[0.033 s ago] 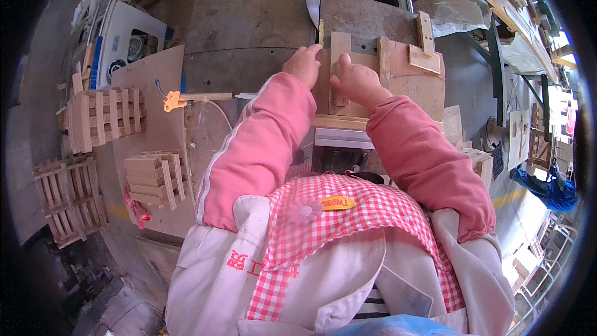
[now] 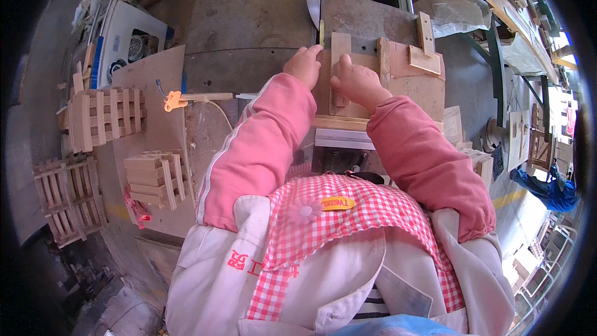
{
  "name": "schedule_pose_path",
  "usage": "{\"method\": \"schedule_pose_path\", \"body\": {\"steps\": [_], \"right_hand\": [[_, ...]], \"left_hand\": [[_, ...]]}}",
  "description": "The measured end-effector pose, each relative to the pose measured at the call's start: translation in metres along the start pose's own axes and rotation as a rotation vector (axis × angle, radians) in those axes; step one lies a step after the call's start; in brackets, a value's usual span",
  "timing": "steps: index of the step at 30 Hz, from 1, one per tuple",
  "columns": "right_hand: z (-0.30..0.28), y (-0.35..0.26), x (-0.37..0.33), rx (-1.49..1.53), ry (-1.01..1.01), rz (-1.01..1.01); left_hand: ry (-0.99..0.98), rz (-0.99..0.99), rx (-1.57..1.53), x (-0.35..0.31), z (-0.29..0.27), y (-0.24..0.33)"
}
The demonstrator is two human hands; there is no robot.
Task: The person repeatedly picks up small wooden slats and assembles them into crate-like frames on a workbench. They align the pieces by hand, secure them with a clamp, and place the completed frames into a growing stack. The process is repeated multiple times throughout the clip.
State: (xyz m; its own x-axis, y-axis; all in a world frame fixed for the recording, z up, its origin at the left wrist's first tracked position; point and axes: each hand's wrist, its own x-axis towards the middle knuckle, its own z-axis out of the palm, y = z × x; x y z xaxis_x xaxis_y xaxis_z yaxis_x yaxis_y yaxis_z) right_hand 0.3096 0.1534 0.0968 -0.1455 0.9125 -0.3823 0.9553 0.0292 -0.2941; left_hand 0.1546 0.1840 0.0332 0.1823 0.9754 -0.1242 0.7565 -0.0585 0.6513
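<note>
- We have stacked slats [image 2: 112,115], then an orange object [image 2: 174,101].
- Our left hand [image 2: 303,68] is at a thin strip [image 2: 321,32], saw blade [image 2: 315,1] just beyond; grip unclear.
- A narrow board [image 2: 340,45] lies on the bench [image 2: 249,15], our right hand [image 2: 359,82] touching it, apart from the left; we cannot tell its grip.
- Wooden block [image 2: 424,60], farther right.

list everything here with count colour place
saw blade: one, grey, top centre
metal worktop: one, grey, upper centre
yellow strip: one, yellow, beside blade
wood strip: one, brown, between hands
wood blocks: two, tan, upper right
wood stacks: three, tan, left
orange object: one, orange, left
machine: one, white, upper left
sheets: at least two, whitish, upper right
bundle: one, blue, far right
rim clutter: uncountable, mixed, edges
apron: one, red-white, lower centre
left hand: one, at yellow strip
right hand: one, at wood strip
</note>
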Motion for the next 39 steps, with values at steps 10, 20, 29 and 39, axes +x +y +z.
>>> {"method": "schedule_pose_path", "body": {"steps": [10, 20, 29, 39], "right_hand": [[0.003, 0.001, -0.002, 0.018, -0.009, 0.019], [0.003, -0.001, 0.000, -0.004, -0.005, 0.023], [0.005, 0.002, 0.002, -0.009, -0.003, 0.016], [0.005, 0.002, 0.004, -0.029, -0.009, 0.023]], "left_hand": [[0.029, -0.101, -0.317, 0.018, 0.007, -0.025], [-0.081, -0.236, -0.757, -0.014, -0.009, -0.018], [-0.076, -0.228, -0.468, -0.039, 0.001, -0.014], [-0.360, -0.319, -0.245, -0.077, 0.003, -0.043]]}}
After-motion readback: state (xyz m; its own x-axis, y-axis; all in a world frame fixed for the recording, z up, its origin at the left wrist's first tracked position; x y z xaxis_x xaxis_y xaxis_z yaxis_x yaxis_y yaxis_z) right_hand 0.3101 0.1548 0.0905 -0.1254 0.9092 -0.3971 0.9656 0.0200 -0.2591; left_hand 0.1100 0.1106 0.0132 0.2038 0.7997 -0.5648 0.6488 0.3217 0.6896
